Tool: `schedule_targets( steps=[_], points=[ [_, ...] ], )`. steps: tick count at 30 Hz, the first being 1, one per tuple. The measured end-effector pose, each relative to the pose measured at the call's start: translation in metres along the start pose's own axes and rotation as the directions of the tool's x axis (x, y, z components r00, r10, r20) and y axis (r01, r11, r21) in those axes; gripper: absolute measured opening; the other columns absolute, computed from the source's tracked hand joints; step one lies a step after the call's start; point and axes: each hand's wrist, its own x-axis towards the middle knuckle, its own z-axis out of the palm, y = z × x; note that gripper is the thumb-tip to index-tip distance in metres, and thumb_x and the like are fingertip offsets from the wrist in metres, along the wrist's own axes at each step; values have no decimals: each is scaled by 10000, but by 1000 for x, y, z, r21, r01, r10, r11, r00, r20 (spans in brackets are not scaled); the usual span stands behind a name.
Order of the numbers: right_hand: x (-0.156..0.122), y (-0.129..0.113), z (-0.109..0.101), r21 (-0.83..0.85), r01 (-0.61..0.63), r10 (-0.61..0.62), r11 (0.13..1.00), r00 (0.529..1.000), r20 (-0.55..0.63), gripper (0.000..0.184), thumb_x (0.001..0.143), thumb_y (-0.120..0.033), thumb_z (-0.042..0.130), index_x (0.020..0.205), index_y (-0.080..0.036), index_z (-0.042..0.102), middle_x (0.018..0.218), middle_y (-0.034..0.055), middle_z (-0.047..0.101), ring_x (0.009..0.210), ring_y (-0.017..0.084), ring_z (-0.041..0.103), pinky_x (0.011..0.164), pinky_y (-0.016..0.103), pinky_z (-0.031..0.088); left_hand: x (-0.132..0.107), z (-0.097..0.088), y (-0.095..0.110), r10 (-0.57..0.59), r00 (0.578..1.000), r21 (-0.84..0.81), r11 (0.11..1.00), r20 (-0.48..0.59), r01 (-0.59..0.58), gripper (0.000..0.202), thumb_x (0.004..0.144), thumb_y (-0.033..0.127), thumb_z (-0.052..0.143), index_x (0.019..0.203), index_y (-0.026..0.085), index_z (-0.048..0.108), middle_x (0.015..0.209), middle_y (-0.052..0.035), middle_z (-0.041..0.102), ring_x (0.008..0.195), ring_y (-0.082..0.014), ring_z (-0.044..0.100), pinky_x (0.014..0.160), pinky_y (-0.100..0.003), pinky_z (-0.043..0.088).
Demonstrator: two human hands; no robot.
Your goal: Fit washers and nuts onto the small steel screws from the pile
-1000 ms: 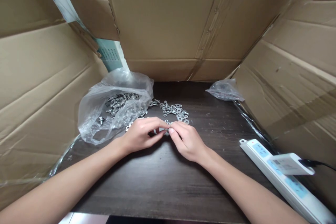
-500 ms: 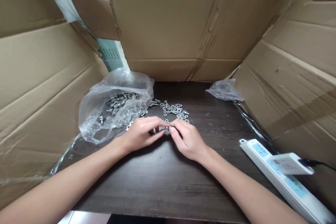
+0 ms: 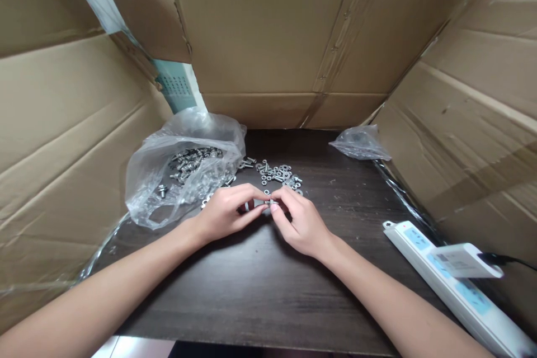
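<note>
My left hand [image 3: 229, 213] and my right hand [image 3: 300, 222] meet fingertip to fingertip over the dark wooden table [image 3: 260, 285]. Both are pinched on one small metal bolt [image 3: 268, 202] held between them; the fine parts on it are too small to make out. Just beyond the fingers lies a loose pile of nuts, washers and bolts [image 3: 279, 174]. To the left a clear plastic bag [image 3: 184, 170] holds many more bolts.
Cardboard walls [image 3: 272, 39] close in the table on the left, back and right. A small crumpled plastic bag [image 3: 359, 144] lies at the back right. A white power strip [image 3: 457, 285] with a plug in it runs along the right front.
Both hands have stayed in place; the fingers have shifted slightly on the small bolt between them.
</note>
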Motion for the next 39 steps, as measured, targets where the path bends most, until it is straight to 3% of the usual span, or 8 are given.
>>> schedule_targets(
  steps=[5,10,13,16,21,28,33,39],
  points=[
    [1,2,0,-28,-13,14,1000,999,43,307,1054,-260,364,789,-219,514,733,23,595,693,180,562,672,312,426,-1,1,-1,18,1000,-19,1000,22,-18,148,969,208,631,1077,137,704,930,-70,762,658,-108,647,586,-203,544],
    [0,-3,-3,19,-10,10,1000,1000,11,119,1009,-251,448,1024,-212,559,958,64,659,832,196,621,731,318,472,-1,1,0,-24,1000,-43,999,-5,24,146,973,221,633,1071,141,705,921,-69,753,641,-99,638,580,-200,536],
    [-1,-4,-3,26,-6,6,1000,1000,-16,91,975,-240,484,1035,-208,545,944,61,645,800,191,613,697,308,471,-1,1,0,-25,1000,-46,999,-5,25,146,974,218,628,1075,143,702,926,-69,752,636,-97,636,579,-200,533],
    [0,-2,-2,31,0,0,1000,1000,-3,107,999,-229,449,966,-213,550,888,46,641,777,182,607,702,305,463,-1,1,0,-25,1000,-44,999,4,25,145,972,222,633,1074,145,702,928,-67,755,638,-98,634,582,-199,533],
    [2,1,-1,3,3,-3,1000,1000,20,298,1046,-246,374,776,-219,499,723,18,585,682,171,558,657,304,426,-1,1,0,-1,1000,-35,999,24,2,154,968,213,638,1085,139,707,928,-69,760,653,-103,640,590,-200,537],
    [-1,-3,-1,54,-4,6,999,999,-35,90,971,-231,494,1035,-216,555,937,56,650,803,190,620,698,308,481,-1,0,0,-35,999,-41,999,-21,34,140,969,227,640,1061,144,704,900,-59,746,633,-97,641,589,-201,537],
    [-1,0,1,44,-6,7,999,1000,-6,84,973,-214,478,972,-214,562,883,44,638,765,181,601,694,307,473,-1,1,-1,-34,999,-25,999,30,35,163,983,250,617,1073,148,706,919,-69,756,642,-104,645,581,-204,534],
    [1,2,0,18,-4,3,1000,999,32,291,1041,-243,369,779,-221,495,724,20,588,686,176,560,663,311,425,-2,3,0,12,999,-17,1000,45,-11,163,981,221,617,1099,147,702,928,-68,765,649,-104,644,589,-201,531]
  ],
)
